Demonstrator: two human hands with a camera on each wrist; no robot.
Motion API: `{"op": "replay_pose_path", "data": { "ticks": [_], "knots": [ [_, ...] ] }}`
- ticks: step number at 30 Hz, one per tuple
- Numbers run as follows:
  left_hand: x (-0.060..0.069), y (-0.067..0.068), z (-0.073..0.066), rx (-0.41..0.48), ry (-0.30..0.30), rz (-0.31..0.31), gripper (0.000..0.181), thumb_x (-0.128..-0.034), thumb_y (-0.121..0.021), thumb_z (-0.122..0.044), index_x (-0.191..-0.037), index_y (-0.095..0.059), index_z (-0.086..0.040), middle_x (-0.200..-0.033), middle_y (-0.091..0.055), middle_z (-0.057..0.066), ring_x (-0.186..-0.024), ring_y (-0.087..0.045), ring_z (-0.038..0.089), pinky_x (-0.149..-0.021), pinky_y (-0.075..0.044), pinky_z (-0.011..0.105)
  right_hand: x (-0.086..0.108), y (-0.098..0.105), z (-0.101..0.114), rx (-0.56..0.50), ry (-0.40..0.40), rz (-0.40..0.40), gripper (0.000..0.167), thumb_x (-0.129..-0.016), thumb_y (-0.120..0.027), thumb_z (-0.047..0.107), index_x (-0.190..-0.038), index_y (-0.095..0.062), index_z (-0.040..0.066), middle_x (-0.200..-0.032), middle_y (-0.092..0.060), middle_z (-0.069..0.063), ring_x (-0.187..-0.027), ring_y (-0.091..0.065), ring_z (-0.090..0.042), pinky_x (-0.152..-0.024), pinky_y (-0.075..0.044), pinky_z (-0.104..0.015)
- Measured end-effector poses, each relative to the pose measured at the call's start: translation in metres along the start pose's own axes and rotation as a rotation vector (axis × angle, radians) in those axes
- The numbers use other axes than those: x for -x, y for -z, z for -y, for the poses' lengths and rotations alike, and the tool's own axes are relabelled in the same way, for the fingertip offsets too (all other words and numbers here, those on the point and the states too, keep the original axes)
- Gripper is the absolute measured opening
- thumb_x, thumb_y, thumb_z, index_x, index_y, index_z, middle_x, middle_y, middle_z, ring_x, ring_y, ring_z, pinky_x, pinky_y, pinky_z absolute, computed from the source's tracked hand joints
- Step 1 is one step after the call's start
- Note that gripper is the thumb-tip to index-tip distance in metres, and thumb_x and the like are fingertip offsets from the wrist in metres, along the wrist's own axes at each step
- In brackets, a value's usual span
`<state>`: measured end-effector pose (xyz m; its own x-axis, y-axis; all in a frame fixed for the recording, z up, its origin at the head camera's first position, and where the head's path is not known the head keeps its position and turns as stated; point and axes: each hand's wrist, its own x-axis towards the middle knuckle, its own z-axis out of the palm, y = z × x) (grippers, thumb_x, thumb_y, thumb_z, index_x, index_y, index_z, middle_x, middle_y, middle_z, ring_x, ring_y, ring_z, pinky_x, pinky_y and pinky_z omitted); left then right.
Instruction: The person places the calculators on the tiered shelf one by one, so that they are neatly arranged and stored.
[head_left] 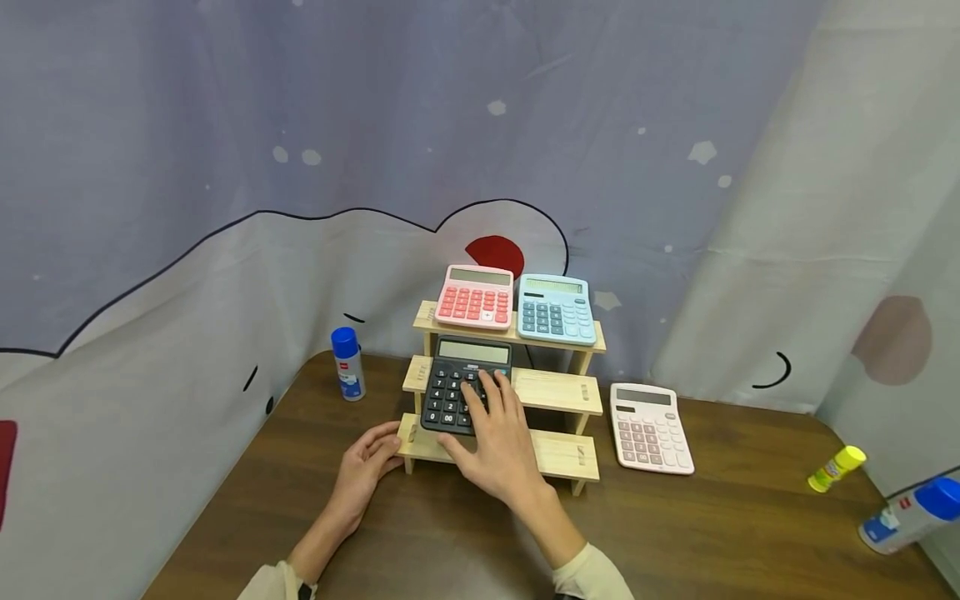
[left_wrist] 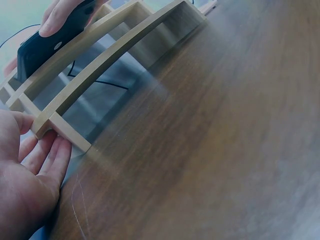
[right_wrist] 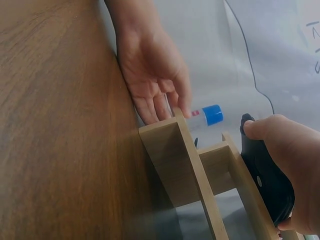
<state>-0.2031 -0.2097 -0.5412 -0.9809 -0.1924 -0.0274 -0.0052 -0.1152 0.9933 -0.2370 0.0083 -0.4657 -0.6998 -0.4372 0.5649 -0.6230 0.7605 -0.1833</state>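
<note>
A black calculator (head_left: 450,392) leans on the middle tier of a three-tier wooden stand (head_left: 555,387), its near edge over the bottom tier. My right hand (head_left: 495,442) holds it, fingers over the keys and thumb at the near edge. In the right wrist view, the right hand (right_wrist: 295,160) grips the black calculator (right_wrist: 265,175) from the side. My left hand (head_left: 363,471) pinches the left end of the bottom tier; the left wrist view shows the left hand (left_wrist: 35,175) with its thumb above the board and fingers beneath. Pink (head_left: 474,300) and blue (head_left: 557,312) calculators rest on the top tier.
A pale pink calculator (head_left: 651,429) lies on the brown table (head_left: 720,533) right of the stand. One blue-capped bottle (head_left: 348,367) stands at back left, another (head_left: 907,517) at far right beside a yellow-capped glue stick (head_left: 836,469). A printed curtain (head_left: 375,125) hangs behind.
</note>
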Motion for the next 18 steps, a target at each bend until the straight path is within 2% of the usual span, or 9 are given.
{"op": "replay_pose_path", "data": {
  "ticks": [6, 12, 18],
  "knots": [
    [-0.0003, -0.0006, -0.0009, 0.003, -0.007, 0.004, 0.042, -0.1002, -0.061, -0.021, -0.138, -0.054, -0.004, -0.119, -0.064, 0.011, -0.101, -0.066, 0.007, -0.09, -0.057, 0.026, -0.002, 0.0009, -0.0049, 0.008, 0.047, -0.003, 0.075, -0.088, -0.065, 0.058, -0.144, -0.051, 0.011, -0.152, -0.042, -0.018, -0.146, -0.034, -0.035, -0.119, -0.032, -0.051],
    [-0.0013, -0.0001, 0.0002, 0.006, -0.003, 0.004, 0.042, -0.0999, -0.062, -0.021, -0.138, -0.054, -0.004, -0.118, -0.064, 0.009, -0.101, -0.065, 0.007, -0.089, -0.057, 0.025, -0.0034, 0.0022, -0.0075, -0.021, 0.05, 0.042, 0.075, -0.089, -0.065, 0.057, -0.146, -0.048, 0.012, -0.155, -0.04, -0.016, -0.148, -0.031, -0.033, -0.12, -0.03, -0.051],
    [-0.0011, 0.0007, 0.0014, 0.002, 0.004, 0.005, 0.042, -0.1, -0.062, -0.022, -0.137, -0.055, -0.004, -0.118, -0.064, 0.01, -0.101, -0.065, 0.007, -0.089, -0.057, 0.025, -0.0044, -0.0001, -0.006, -0.033, 0.062, 0.038, 0.074, -0.089, -0.065, 0.056, -0.146, -0.048, 0.012, -0.155, -0.039, -0.017, -0.148, -0.03, -0.033, -0.12, -0.031, -0.052]
  ]
}}
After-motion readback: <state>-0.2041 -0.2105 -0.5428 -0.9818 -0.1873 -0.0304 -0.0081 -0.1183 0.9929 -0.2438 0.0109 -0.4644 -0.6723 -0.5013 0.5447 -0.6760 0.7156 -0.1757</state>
